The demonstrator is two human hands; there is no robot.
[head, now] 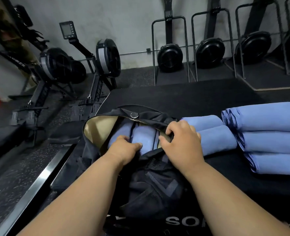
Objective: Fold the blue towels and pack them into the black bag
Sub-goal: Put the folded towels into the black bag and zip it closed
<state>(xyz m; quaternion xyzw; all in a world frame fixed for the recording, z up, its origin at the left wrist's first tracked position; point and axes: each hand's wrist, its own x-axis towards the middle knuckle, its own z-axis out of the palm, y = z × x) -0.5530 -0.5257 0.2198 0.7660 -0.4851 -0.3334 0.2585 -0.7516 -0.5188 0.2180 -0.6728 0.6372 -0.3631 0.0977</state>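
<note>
The black bag [151, 183] lies open on a black padded surface, its tan lining showing at the left. Rolled blue towels [146, 135] lie inside the opening. My left hand [125, 149] reaches into the bag and grips one of these towels. My right hand [180, 138] pinches the bag's right rim and holds the opening apart. To the right of the bag lie two more rolled blue towels [214, 133], and beyond them a row of three folded blue towels [270, 138].
The black padded surface [183, 97] carries the bag and towels; white lettering shows at its near edge. Rowing machines [106, 58] stand on the speckled floor to the left. Upright stored machines [169, 57] line the grey back wall.
</note>
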